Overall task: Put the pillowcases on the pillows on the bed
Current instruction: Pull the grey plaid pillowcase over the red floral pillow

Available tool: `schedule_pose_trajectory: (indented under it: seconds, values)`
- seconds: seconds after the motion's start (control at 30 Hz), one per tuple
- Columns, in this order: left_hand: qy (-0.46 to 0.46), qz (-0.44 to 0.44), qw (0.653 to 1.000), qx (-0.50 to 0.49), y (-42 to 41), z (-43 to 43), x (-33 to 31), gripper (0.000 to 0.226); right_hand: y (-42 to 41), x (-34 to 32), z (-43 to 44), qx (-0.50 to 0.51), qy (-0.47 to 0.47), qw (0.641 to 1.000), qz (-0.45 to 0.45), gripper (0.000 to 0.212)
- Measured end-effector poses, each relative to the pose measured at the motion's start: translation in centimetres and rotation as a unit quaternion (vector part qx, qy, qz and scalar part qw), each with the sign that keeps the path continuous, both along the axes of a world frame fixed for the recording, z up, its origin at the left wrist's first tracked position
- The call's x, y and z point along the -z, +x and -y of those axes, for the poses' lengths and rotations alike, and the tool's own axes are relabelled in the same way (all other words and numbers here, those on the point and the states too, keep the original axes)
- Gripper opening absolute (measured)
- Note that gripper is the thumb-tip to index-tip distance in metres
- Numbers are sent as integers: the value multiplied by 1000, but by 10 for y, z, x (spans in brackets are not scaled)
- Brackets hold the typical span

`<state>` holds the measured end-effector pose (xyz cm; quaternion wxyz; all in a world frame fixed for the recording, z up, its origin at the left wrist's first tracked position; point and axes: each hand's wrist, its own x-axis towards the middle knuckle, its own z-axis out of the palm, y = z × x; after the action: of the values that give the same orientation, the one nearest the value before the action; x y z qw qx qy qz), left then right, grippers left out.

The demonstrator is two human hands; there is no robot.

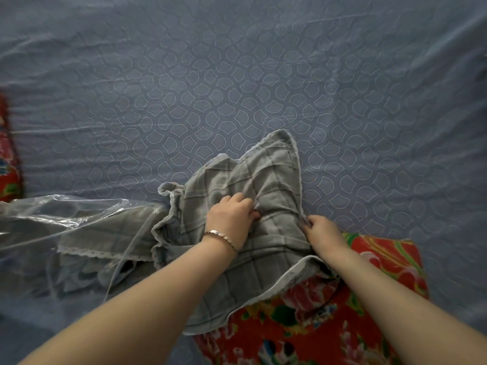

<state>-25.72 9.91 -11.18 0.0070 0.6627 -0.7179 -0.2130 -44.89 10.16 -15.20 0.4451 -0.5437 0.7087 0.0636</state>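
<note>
Pillowcase, grey plaid with lace trim, lies bunched over the far end of the red floral pillow on the bed. I see my left hand gripping a fold at its middle. My right hand pinches its right edge. Left of the left hand, a clear plastic bag holds a second pillowcase.

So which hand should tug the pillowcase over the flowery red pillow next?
Probably the right hand: it pinches the pillowcase at its edge, close to the red pillow. The left hand grips its middle, farther from that pillow.
</note>
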Motion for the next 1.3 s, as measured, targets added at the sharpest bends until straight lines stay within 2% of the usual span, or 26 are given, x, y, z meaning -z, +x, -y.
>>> schedule_pose_trajectory:
  seconds: [0.07,0.17,0.27,0.37,0.4,0.47,0.5,0.57,0.63,0.7,0.77,0.83,0.9,0.93,1.0,1.07,1.13,1.17,1.2,1.23,1.3]
  values:
    - [-92,-74,993,7,1,-8,-9,23,-1,0,0,8,3,1000,0,29]
    - [-90,-169,977,91,-3,-30,-25,25,0,-2,0,8,6,1000,-8,37]
    - [-72,-123,980,142,5,-44,-22,21,1,-6,0,-27,-2,999,-23,36]
    - [17,-31,999,24,3,-21,-25,20,-9,-12,-4,-92,-1,991,-100,34]
    - [56,-13,998,-21,0,-8,-28,24,-15,-16,-7,-113,10,985,-133,34]
    - [67,-10,996,-51,-10,23,-22,31,-25,-19,-16,-122,48,979,-153,33]
    - [79,-7,996,-46,-17,43,-19,37,-28,-20,-18,-123,57,980,-148,31]
    - [162,53,985,11,-27,70,-11,54,-28,-22,-22,-127,62,982,-128,28]
    - [221,81,971,51,-33,75,5,43,-27,-21,-27,-91,46,991,-82,26]
    - [176,22,984,-2,-34,61,17,23,-30,-25,-33,-24,5,998,-53,31]
    - [83,-88,982,-145,-30,46,15,13,-33,-29,-40,25,-22,993,-110,38]
    - [8,-164,938,-305,-18,40,1,9,-31,-34,-41,60,60,988,-131,50]
    - [-77,-197,896,-391,1,37,-17,14,-21,-37,-36,122,175,977,-24,32]
    - [-106,-207,881,-411,9,35,-24,12,-15,-39,-32,132,211,968,25,27]
    - [-142,-219,862,-435,19,35,-36,4,-3,-41,-22,204,207,953,88,26]
    - [-160,-220,835,-478,27,37,-44,3,1,-46,-15,340,163,913,155,22]
    - [-182,-196,807,-526,39,44,-53,15,-11,-60,-13,408,160,871,221,18]
    - [-184,-177,802,-540,45,48,-58,19,-24,-65,-14,396,165,869,245,17]
    - [-180,-164,804,-543,52,51,-59,16,-39,-69,-16,365,170,882,244,13]
    - [-174,-154,808,-541,57,54,-61,11,-54,-75,-17,335,170,897,233,6]
    - [-151,-146,824,-526,59,60,-63,6,-79,-83,-20,300,165,920,189,9]
